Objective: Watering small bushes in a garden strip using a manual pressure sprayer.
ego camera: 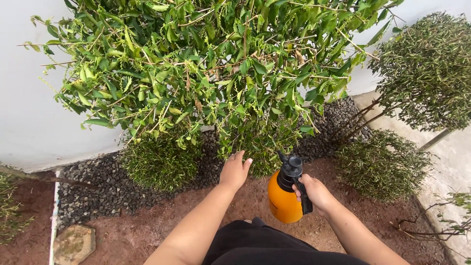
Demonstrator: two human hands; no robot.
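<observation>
While gripped: orange sprayer bottle [283, 200], black nozzle.

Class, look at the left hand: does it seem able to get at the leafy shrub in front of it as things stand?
Probably yes. The left hand is open and empty, already at the shrub's lowest leaves, with nothing between them. The right hand holds the orange sprayer off to the side.

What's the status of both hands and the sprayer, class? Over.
Right hand grips orange spray bottle. Left hand open, reaching into leafy shrub. Nothing blocking nozzle.

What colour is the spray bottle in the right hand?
Orange body with a black nozzle and trigger; the spray bottle shows in the head view.
</observation>
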